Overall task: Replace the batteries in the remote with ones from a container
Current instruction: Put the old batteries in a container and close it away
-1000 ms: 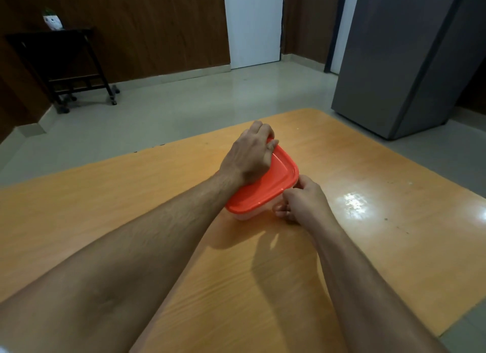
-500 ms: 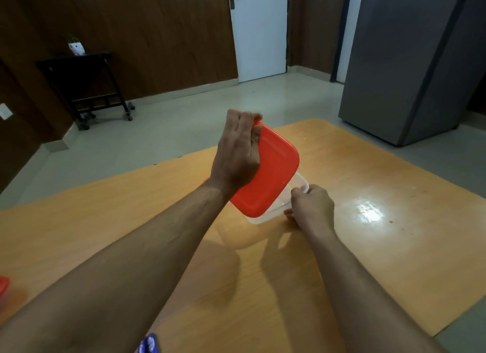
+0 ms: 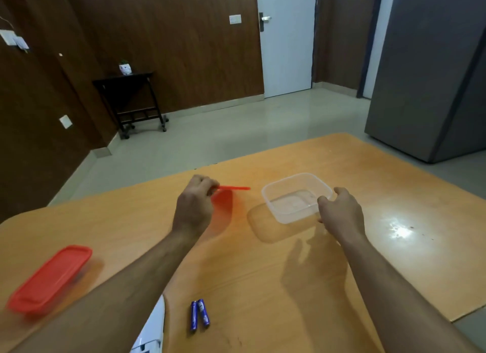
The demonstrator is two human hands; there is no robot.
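My left hand pinches the red lid, held edge-on a little above the wooden table, left of the clear plastic container. That container stands without its lid and looks empty. My right hand grips its near right corner. Two blue batteries lie side by side near the table's front edge. A white remote shows partly under my left forearm. A second container with a red lid sits at the far left.
Beyond the table is a pale tiled floor. A grey cabinet stands at the right, a white door at the back, and a dark side table with a small pot by the wood-panelled wall.
My left hand has lifted the red lid off the clear container and carried it to the left. The view has tilted up and now takes in the batteries, the remote and the second container.
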